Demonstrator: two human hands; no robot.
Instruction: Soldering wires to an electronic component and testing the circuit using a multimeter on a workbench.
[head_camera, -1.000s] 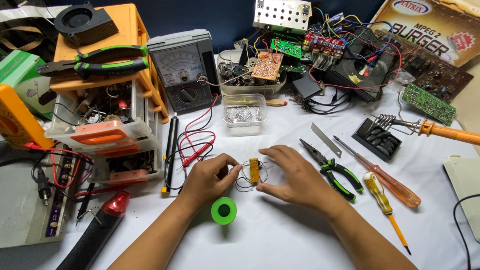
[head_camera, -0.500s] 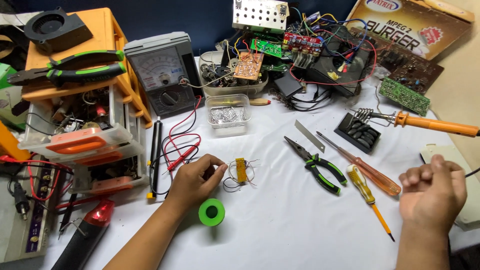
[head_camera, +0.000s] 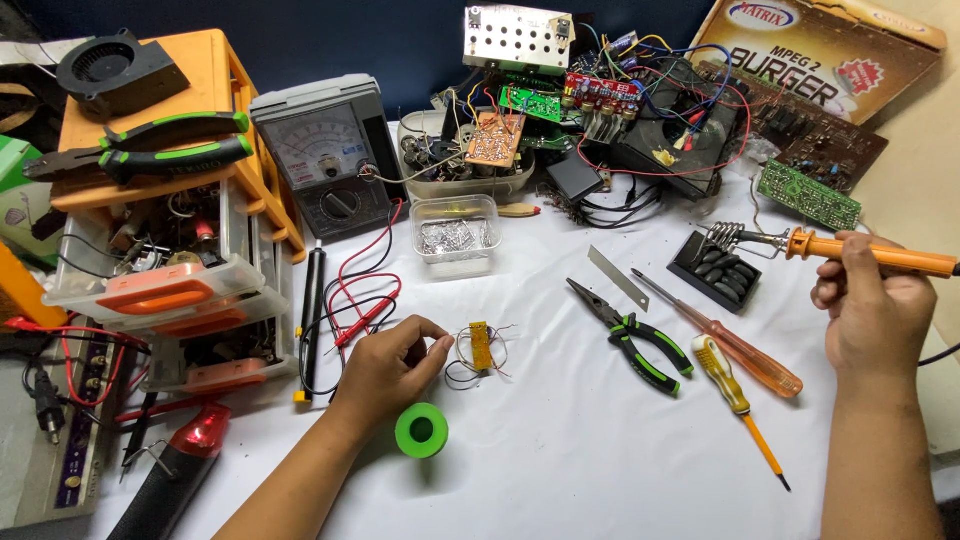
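My left hand (head_camera: 385, 368) rests on the white table with fingertips pinched by the thin wires of a small yellow coil component (head_camera: 481, 347). A green solder spool (head_camera: 421, 430) lies just below that hand. My right hand (head_camera: 873, 307) at the far right grips the orange handle of a soldering iron (head_camera: 880, 257), whose tip sits in the coiled spring of a black stand (head_camera: 716, 264).
Green-handled pliers (head_camera: 640, 340), a metal blade (head_camera: 617, 277) and two screwdrivers (head_camera: 735, 350) lie between my hands. An analog multimeter (head_camera: 325, 152), a clear box of parts (head_camera: 455, 235), circuit boards (head_camera: 600, 100) and an orange parts drawer (head_camera: 170, 230) crowd the back and left.
My right hand left the yellow component, swung to the right and took hold of the soldering iron's handle. My left hand stayed by the component.
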